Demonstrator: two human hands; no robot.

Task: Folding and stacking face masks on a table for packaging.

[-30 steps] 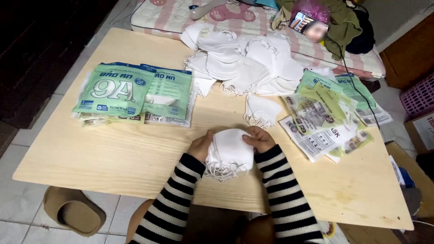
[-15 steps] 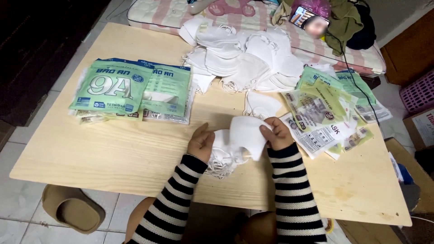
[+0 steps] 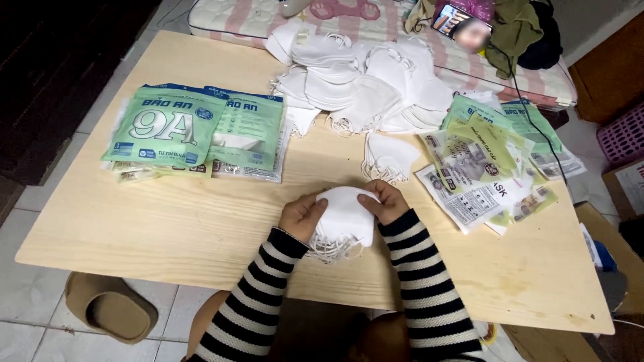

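Nearest the lower edge of the frame, two arms in black-and-white striped sleeves reach up from the bottom centre onto a pale wooden table (image 3: 201, 234). Both hands meet just below the middle of the picture over a small stack of white face masks (image 3: 343, 218). The left hand (image 3: 302, 216) grips the stack's left side, fingers curled around its edge; the right hand (image 3: 384, 201) pinches the upper right corner, thumb and fingers closed on the top mask. Elastic ear loops spill out from under the stack onto the table, toward the person.

At the lower left, off the table, a brown slipper (image 3: 111, 308) lies on the tiled floor.

Just above the hands, slightly right of centre, a few loose white masks (image 3: 389, 155) lie alone. To the right of them, a fan of flattened green and clear packaging bags (image 3: 486, 164) spreads toward the table's right edge. In the left half of the frame, a pile of green sealed mask packs (image 3: 194, 131) sits well apart from the hands.

Farther back, at the upper centre, a large heap of white masks (image 3: 362, 84) covers the far edge of the table. Beyond it runs a pink patterned mattress (image 3: 261, 15), with dark clothing (image 3: 523, 33) bunched at the upper right.
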